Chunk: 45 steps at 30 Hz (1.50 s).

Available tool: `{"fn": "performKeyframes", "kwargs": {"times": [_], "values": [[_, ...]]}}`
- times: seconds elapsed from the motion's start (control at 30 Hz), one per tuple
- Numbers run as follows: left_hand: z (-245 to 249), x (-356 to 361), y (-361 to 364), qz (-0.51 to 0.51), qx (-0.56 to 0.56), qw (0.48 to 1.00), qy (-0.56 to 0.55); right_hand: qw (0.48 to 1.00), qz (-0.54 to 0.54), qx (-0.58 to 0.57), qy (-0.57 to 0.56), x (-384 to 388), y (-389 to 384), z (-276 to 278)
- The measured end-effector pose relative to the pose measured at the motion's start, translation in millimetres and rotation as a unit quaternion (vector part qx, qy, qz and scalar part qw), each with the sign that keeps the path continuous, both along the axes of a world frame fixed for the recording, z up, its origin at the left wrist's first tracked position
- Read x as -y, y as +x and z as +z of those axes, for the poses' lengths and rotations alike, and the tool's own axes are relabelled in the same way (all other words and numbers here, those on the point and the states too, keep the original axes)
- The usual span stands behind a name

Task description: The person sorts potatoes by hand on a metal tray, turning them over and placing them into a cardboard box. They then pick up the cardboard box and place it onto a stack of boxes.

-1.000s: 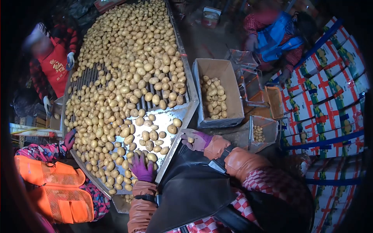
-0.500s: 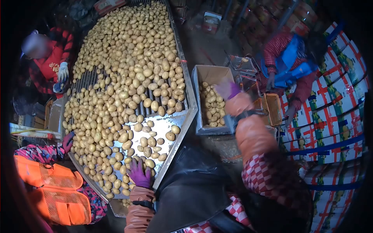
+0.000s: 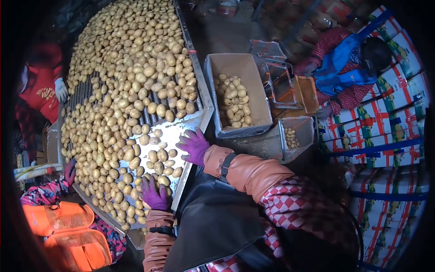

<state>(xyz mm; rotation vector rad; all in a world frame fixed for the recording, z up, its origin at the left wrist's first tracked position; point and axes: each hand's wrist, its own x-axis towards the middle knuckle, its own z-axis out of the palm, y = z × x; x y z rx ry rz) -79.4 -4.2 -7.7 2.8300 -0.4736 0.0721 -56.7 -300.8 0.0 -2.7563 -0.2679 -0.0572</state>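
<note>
Many pale yellow potatoes (image 3: 122,81) cover the sloping sorting table (image 3: 189,131), with slatted bars farther up and a shiny metal sheet at my end. My left hand (image 3: 153,195), in a purple glove, rests with fingers apart among potatoes near the lower corner. Over the sheet's right edge, my right hand (image 3: 195,147), gloved alike, is stretched out with spread fingers and holds nothing. Several loose potatoes (image 3: 163,156) lie on the metal just left of it.
Right of the table stands a cardboard box (image 3: 266,119) partly filled with potatoes. Beside it is a clear-sided bin (image 3: 302,136) with small potatoes. A co-worker in blue (image 3: 342,68) bends near stacked cartons (image 3: 376,122). Other workers stand along the left side, one in an orange vest (image 3: 74,217).
My right hand has swung left from above the cardboard box to the table's edge. My left hand stays among the potatoes. The camera view has shifted, and the co-worker in blue has moved.
</note>
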Motion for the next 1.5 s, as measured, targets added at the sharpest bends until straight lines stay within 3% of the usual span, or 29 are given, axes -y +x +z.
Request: {"fn": "performKeyframes", "kwargs": {"times": [1.03,1.13,1.17,1.2,1.23,1.3,1.33,1.37,1.43,1.5], "values": [[-13.1,-7.9,-3.1,-0.017,0.037,0.999,-0.007,0.999,-0.025,0.023,-0.024,-4.0,1.0,-7.1],[-27.3,-11.8,-0.6,-0.042,0.066,0.988,-0.132,0.994,-0.012,0.107,-0.021,-0.3,-0.5,-19.9],[-23.7,-6.8,3.9,-0.046,0.062,0.991,-0.106,0.993,0.017,0.119,-0.014,8.6,8.5,-51.7],[-32.7,-4.2,3.2,-0.036,0.129,0.987,-0.085,0.996,0.026,0.09,-0.007,14.6,7.2,-53.5],[-5.6,10.2,6.0,-0.006,0.091,0.985,-0.146,0.998,0.011,0.04,-0.042,14.4,11.1,-66.0],[24.5,5.6,7.3,0.005,0.064,0.984,-0.165,0.994,0.016,-0.108,0.019,12.5,19.2,-33.1],[24.1,-1.4,5.4,0.024,0.016,0.985,-0.17,1.0,0.016,0.001,0.002,8.0,13.0,-28.2],[42.1,-4.8,4.5,0.035,-0.07,0.986,-0.15,0.993,0.008,0.016,-0.113,-8.0,8.4,0.2],[49.6,-8.5,-5.0,0.018,0.027,0.989,-0.146,0.992,-0.005,-0.023,-0.128,-11.0,9.0,3.9],[56.4,-16.6,-11.8,-0.009,-0.015,0.992,-0.125,0.987,-0.013,-0.07,-0.144,-23.1,9.5,33.1]]}}
